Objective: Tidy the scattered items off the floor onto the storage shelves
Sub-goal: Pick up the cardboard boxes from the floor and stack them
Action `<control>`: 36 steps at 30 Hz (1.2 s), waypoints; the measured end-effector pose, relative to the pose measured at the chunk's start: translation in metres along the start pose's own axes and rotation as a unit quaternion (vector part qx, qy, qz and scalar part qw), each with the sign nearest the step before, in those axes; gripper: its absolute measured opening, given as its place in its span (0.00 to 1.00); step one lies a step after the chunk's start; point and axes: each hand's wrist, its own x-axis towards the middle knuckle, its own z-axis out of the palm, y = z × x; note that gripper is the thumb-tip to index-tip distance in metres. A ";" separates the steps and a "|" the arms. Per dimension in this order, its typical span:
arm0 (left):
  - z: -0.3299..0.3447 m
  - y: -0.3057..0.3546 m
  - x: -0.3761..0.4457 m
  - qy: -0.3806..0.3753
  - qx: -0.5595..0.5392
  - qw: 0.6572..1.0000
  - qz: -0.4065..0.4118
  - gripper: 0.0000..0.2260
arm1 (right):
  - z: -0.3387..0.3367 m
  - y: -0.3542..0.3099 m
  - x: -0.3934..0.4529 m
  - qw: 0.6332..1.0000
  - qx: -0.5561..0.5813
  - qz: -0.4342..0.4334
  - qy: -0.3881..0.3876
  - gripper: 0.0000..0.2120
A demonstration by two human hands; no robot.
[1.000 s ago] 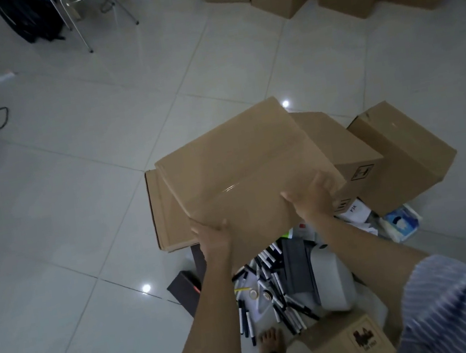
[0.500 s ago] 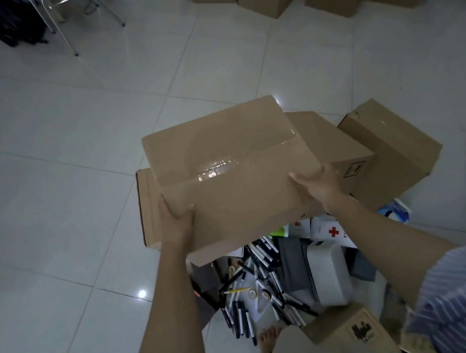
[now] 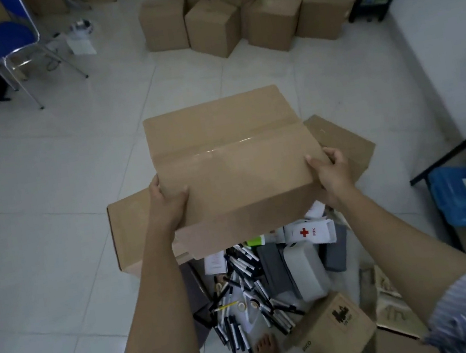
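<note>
1. The taped cardboard box (image 3: 232, 158) is held above the floor clutter, centre of view.
2. The left hand (image 3: 169, 204) and right hand (image 3: 332, 175) grasp its near corners, fingers curled round the edges.
3. The markers (image 3: 244, 293) lie scattered near the bare foot (image 3: 266, 349).
4. Risk: a corner-only grip may let the box tip forward; stepping on markers could cause a slip.

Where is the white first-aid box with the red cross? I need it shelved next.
In the head view, the first-aid box lies on the floor right of centre, just below the held cardboard box, beside the marker pile.
</note>
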 end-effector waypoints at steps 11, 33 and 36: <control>0.076 0.043 -0.052 -0.101 -0.090 0.991 0.006 0.23 | -0.134 -0.040 -0.044 0.983 0.066 -0.084 0.147 0.07; 0.265 0.105 -0.369 -0.444 -0.105 0.878 0.142 0.19 | -0.468 0.039 -0.368 0.844 0.205 -0.128 0.479 0.19; 0.274 0.092 -0.437 -0.492 -0.081 0.855 0.143 0.20 | -0.499 0.068 -0.447 0.810 0.215 -0.131 0.529 0.19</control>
